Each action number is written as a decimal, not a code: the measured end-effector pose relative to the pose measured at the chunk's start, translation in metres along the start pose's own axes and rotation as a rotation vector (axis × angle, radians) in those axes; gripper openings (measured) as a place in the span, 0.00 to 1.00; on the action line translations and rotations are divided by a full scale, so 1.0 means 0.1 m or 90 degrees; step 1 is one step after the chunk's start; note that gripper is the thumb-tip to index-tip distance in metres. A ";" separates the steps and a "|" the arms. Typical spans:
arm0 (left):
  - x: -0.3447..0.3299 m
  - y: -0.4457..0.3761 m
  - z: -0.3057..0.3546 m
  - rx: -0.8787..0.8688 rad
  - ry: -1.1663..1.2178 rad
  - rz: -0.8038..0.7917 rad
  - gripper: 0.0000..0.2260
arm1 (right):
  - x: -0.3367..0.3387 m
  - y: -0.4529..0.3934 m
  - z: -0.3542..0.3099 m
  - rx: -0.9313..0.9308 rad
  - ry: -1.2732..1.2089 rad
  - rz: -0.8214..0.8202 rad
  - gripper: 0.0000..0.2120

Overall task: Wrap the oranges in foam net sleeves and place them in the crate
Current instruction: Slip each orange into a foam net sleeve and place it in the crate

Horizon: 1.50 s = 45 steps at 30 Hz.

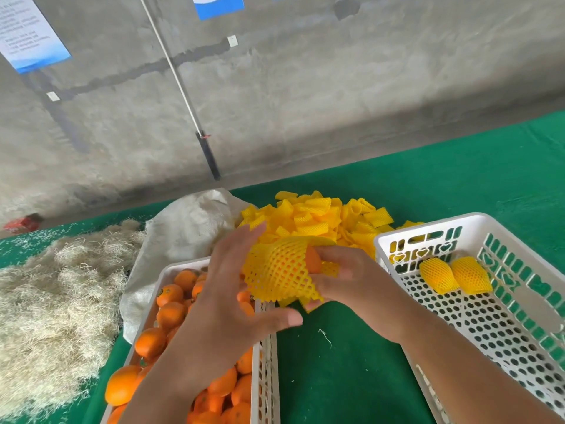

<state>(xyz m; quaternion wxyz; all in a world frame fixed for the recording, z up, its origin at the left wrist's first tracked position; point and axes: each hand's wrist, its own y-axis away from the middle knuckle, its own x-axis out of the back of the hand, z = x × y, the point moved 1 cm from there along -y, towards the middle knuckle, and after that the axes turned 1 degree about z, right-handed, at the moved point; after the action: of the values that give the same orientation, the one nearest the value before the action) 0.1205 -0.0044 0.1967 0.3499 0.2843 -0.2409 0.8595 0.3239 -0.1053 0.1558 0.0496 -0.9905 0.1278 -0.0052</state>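
One orange (314, 261) in my right hand (345, 286) grip, my left hand (232, 301) fingers spread, drawing its foam net sleeve (279, 267) on; two wrapped oranges (455, 275) already cushioned in the crate (428, 223).

Fruit-packing shed; crates (477, 240), concrete wall (305, 87)

A green table cloth (458, 185) covers the table. Along its left edge lies a heap of pale straw (58, 298). A crumpled white sack (186, 228) sits beside the straw, near the cloth's far edge.
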 end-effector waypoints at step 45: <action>-1.15 -0.01 -0.08 0.250 0.013 -0.043 0.38 | 0.15 0.42 0.78 -0.258 -0.240 0.019 0.29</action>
<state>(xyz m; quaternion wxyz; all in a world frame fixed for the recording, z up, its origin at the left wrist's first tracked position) 0.1865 -0.0525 0.1154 0.3184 0.3460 -0.0551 0.8808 0.3299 -0.1425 0.0737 -0.1263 -0.9617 0.1297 0.2060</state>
